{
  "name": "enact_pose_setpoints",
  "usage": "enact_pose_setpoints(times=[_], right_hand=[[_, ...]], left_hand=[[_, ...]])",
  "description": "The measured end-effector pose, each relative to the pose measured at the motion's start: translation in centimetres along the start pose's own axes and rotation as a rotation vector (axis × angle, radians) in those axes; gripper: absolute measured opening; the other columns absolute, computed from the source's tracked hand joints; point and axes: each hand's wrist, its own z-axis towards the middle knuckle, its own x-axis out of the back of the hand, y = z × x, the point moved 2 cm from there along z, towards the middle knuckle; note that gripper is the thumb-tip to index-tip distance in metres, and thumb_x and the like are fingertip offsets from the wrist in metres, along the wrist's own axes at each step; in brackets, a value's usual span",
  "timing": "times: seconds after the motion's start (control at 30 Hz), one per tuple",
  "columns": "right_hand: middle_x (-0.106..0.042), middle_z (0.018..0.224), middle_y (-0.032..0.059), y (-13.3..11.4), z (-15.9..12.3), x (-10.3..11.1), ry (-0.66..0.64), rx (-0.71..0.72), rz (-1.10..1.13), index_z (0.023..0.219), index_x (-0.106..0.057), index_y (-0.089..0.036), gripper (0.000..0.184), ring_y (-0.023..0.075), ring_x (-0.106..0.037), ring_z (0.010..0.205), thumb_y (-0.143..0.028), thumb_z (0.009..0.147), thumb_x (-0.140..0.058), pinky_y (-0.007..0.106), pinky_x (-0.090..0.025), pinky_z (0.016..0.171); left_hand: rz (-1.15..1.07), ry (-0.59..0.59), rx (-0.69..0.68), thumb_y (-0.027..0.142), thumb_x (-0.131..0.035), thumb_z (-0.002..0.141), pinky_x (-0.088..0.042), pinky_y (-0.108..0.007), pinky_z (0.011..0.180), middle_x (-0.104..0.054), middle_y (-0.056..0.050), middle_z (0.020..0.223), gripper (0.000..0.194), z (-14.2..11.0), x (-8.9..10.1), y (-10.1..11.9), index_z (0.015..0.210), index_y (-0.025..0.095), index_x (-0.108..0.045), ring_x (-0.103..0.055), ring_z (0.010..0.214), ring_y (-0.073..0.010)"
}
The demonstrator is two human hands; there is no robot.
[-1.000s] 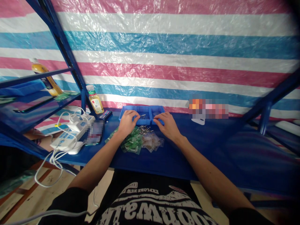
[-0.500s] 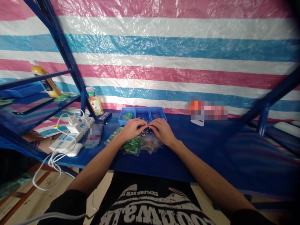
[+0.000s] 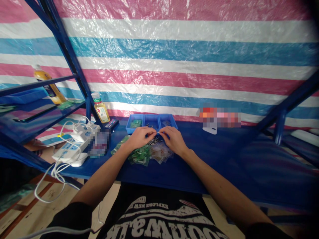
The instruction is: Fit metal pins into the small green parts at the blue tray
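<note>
We located a small slender piece at the meeting fingertips, by the near wall of the blue tray; whether above that wall or just in front of it, we could not tell. The fingers covered most of it, so its full shape went unrecorded. Left grip and right grip: each pinched, thumb against forefinger, on the piece from its own side.

The tray, smooth and in three compartments, held green packets at left, dark thin pieces in the middle and clear packets at right; our hands hid part of its near side. Below the fingers we saw a pile of shiny metal pins, partly covered. Nearer us on the blue worktop lay flat green packets, some under the left forearm, and clear film packets with brownish contents too small to identify.

Farther out: a rounded bottle, a white power strip, two pixelated patches, and a creased, glossy striped sheet, cut off above.
</note>
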Motion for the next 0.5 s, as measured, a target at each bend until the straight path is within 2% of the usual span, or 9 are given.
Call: enact_pose_setpoints(times=[0.2,0.5], right_hand=[[-0.073,0.101,0.0062,-0.42,-0.09,-0.13,-0.024,0.014,-0.035,0.105,-0.068,-0.024,0.023,0.0229,-0.066,0.095,-0.029,0.108,-0.046,0.035,-0.045,0.087],[-0.074,0.099,0.0057,0.23,0.16,0.16,0.018,-0.121,-0.182,0.098,-0.066,-0.024,0.028,0.0232,-0.065,0.085,-0.029,0.109,-0.041,0.035,-0.044,0.080]], left_hand=[[0.023,-0.015,0.002,0.036,-0.054,0.103,-0.047,-0.027,0.073,-0.074,-0.002,0.084,0.026,-0.08,-0.51,0.03,0.102,0.023,-0.077,-0.067,0.076,-0.0167],[0.012,0.046,0.045,0.037,-0.055,0.102,-0.049,-0.027,0.076,-0.076,-0.003,0.088,0.027,0.03,0.31,-0.07,0.100,0.023,-0.078,-0.068,0.079,-0.0168]])
